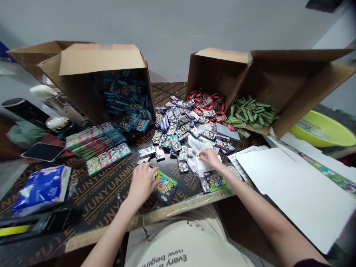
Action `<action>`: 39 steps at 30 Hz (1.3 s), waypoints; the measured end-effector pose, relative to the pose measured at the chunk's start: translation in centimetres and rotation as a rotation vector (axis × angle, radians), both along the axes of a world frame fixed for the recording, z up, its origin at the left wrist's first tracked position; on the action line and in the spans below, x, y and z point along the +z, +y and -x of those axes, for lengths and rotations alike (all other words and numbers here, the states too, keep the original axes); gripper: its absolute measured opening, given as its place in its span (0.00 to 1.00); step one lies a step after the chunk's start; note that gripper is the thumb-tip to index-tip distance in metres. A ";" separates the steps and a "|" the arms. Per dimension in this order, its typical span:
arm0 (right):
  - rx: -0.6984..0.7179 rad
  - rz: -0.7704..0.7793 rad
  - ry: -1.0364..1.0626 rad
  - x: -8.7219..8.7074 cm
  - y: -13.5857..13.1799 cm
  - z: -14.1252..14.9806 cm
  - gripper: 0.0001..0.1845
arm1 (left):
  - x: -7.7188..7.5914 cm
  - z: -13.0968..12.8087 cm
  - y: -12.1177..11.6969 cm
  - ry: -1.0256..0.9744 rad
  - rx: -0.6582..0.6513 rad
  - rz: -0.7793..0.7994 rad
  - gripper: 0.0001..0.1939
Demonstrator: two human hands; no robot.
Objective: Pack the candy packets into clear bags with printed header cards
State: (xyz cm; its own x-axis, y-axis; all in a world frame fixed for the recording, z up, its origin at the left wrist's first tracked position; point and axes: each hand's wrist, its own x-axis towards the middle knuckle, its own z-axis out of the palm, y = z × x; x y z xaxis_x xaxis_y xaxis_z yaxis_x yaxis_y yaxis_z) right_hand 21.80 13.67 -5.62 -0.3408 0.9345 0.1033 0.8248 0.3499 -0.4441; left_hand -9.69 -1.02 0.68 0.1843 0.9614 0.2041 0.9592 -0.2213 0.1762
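My left hand (140,183) rests at the near edge of the black plywood table (108,196), its fingertips touching a green printed packet (164,186); whether it grips the packet is hidden. My right hand (210,158) lies with fingers apart on white paper sleeves (203,165). Just below it sits another green packet (214,181). A heap of small shiny colourful packets (175,128) spreads beyond both hands. Several packets lie close to my left fingertips.
Three tipped cardboard boxes spill blue (119,96), red (207,104) and green (250,113) packets. Packed rows of packets (96,142), a blue bag (40,191) and a phone (43,152) lie left. White boards (289,185) and a yellow-green basin (324,129) lie right.
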 end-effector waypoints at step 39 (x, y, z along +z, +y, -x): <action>0.050 -0.217 -0.043 0.0 -3.4 2.0 0.08 | 1.5 -3.5 1.8 -0.785 -0.033 -0.088 0.09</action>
State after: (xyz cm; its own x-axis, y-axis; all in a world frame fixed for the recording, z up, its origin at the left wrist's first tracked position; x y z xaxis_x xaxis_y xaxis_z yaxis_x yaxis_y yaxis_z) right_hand 19.75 10.30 -5.64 -0.3945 0.8739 0.2841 0.8208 0.4741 -0.3186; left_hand -6.17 0.77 2.22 -0.0169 0.9321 0.3618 0.5547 -0.2923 0.7790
